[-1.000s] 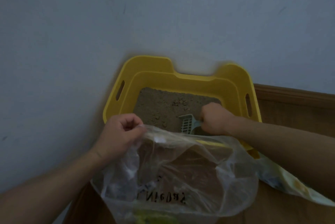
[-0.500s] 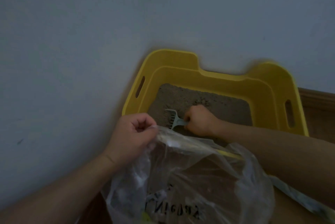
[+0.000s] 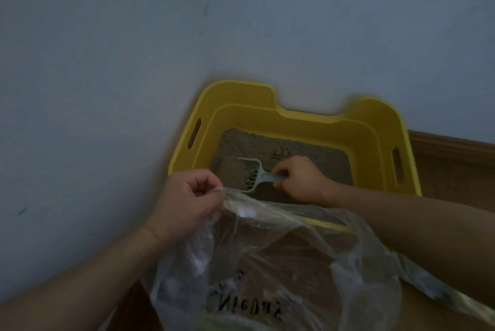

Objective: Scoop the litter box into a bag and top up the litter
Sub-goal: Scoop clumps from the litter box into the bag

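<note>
Currently, scooping: scoop [image 3: 255, 176] clasped by right hand [image 3: 301, 183], bag [image 3: 289, 263] pinched by left hand [image 3: 187, 198]; level lift judged next.

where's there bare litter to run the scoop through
Bare litter: between scoop and the far wall of the box, and right of the right hand. Crowded at the near edge, where bag, left hand and scoop meet.
</note>
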